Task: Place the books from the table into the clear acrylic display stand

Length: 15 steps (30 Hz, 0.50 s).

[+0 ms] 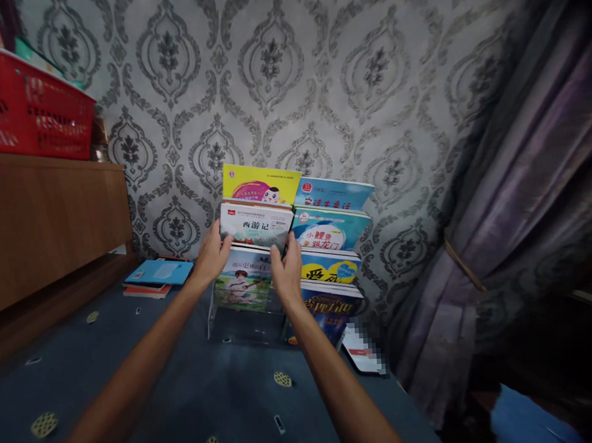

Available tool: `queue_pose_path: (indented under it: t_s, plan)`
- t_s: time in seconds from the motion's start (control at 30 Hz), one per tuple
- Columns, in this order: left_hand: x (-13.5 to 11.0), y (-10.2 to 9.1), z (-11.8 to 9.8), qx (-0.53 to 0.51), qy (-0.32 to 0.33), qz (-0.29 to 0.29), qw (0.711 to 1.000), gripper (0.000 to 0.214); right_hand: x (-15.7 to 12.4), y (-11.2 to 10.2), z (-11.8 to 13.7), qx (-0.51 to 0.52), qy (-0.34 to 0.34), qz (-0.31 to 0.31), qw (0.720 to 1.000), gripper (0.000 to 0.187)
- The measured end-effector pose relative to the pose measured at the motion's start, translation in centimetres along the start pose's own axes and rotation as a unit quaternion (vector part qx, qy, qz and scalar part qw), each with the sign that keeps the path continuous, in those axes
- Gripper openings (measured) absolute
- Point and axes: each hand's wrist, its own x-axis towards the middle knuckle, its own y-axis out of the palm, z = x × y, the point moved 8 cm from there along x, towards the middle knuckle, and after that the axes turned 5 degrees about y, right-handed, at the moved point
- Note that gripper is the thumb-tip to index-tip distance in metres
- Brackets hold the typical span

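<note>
Between my two hands is a white-covered book [256,225] in the left column of a clear tiered book stand [246,326]. My left hand [214,252] grips its left edge, thumb on the front cover. My right hand [287,265] holds its lower right edge, thumb also in front. Behind it a yellow book [261,180] stands taller, and below it is a book with a seated figure on a green field [242,287]. The right column holds a light blue book [331,192], a teal book [331,229], a yellow-and-blue book [328,267] and a dark blue book [325,312].
A blue book [160,272] lies on a small pile to the left. Right of the stand rests a phone-like flat object [362,351], partly blurred out. A wooden cabinet [52,221] with a red basket [32,110] borders the left, a tied curtain [458,292] the right.
</note>
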Motion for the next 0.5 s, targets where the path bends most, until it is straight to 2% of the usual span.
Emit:
queue_pose_path:
  t_s: [0.17, 0.27, 0.33, 0.4, 0.5]
  plan:
    - [0.0, 0.3, 0.6, -0.017, -0.008, 0.005, 1.000, 0.049, 0.3, -0.4, -0.3, 0.046, -0.038, 0.002, 0.998, 0.064]
    - [-0.2, 0.1, -0.1, 0.006, 0.007, -0.011, 1.000, 0.052, 0.4, -1.0, 0.2, 0.057, -0.056, 0.006, 0.997, 0.061]
    - [-0.6, -0.5, -1.9, 0.047, 0.042, -0.047, 0.997, 0.055, 0.2, -1.5, 0.8, 0.066, -0.069, 0.002, 0.995, 0.058]
    - [-1.1, -1.0, -4.8, 0.094, 0.093, -0.078, 0.988, 0.057, 0.2, -2.4, 1.4, 0.077, -0.078, -0.007, 0.994, 0.055]
    - [-1.6, -0.3, -9.6, 0.117, 0.178, -0.062, 0.975, 0.054, 0.6, -4.8, 2.1, 0.082, -0.101, -0.027, 0.991, 0.047]
